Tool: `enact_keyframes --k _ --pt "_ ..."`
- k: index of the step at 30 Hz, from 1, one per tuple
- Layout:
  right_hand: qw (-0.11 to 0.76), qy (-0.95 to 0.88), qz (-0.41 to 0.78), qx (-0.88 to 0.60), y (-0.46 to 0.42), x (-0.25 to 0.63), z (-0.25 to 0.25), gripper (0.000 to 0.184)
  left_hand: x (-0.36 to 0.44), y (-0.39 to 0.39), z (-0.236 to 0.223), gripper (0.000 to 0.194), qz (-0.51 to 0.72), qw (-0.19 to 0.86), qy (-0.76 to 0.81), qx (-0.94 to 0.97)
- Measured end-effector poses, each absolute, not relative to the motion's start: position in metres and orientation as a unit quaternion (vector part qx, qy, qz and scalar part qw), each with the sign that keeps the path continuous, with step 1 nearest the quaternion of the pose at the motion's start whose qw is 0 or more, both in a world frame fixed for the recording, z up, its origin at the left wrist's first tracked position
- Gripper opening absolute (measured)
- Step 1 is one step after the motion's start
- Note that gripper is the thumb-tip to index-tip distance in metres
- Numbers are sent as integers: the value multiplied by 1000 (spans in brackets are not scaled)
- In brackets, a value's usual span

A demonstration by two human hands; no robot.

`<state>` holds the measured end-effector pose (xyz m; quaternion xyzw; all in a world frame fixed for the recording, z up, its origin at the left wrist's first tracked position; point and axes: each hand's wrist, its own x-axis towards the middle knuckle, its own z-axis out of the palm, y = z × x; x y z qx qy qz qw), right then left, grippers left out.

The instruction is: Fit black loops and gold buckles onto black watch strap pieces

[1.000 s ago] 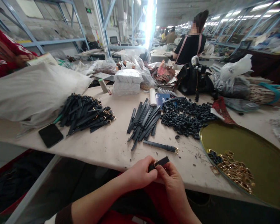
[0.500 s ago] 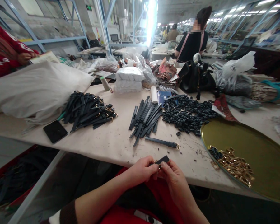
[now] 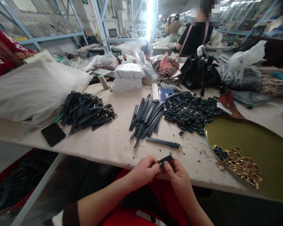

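My left hand (image 3: 143,171) and my right hand (image 3: 178,177) meet just in front of the table's near edge, both pinched on a short black strap (image 3: 165,159) with a gold buckle at its left end. A finished strap with a buckle (image 3: 163,143) lies on the table just beyond them. Behind it is a pile of plain black straps (image 3: 146,118). Further right is a heap of small black loops (image 3: 191,113). A round gold tray (image 3: 261,147) at the right holds gold buckles (image 3: 242,164) and a few black loops (image 3: 220,153).
A pile of buckled straps (image 3: 87,112) and a black phone (image 3: 53,134) lie at the left, beside a large white sack (image 3: 35,89). White packets (image 3: 128,78), a black bag (image 3: 199,77) and plastic bags stand at the back. A person in red (image 3: 1,53) is at far left. Another in black (image 3: 194,36) sits beyond.
My hands have stayed at the table edge with the strap, shifting slightly; the right fingers now cover more of the strap's underside. The camera has tilted a little.
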<state>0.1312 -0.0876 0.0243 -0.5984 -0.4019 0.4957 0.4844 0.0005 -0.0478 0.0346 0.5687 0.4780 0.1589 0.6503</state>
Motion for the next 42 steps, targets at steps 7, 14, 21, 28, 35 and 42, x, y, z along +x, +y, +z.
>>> enact_keyframes --k 7,14,21,28,35,42 --pt "452 -469 395 -648 -96 137 20 19 2 -53 46 19 130 492 507 696" --pt "501 -252 688 -460 -88 145 21 25 12 -52 47 20 142 600 491 615" --pt "489 -357 534 -590 -99 139 21 24 11 -54 46 23 147 595 494 617" --pt "506 -271 659 -486 -100 143 28 25 14 -61 48 22 160 605 494 604" --pt "538 -133 729 -402 -107 138 62 19 11 -70 70 25 187 711 443 513" --pt "520 -248 641 -508 -122 134 51 21 5 -79 62 22 183 687 448 542"
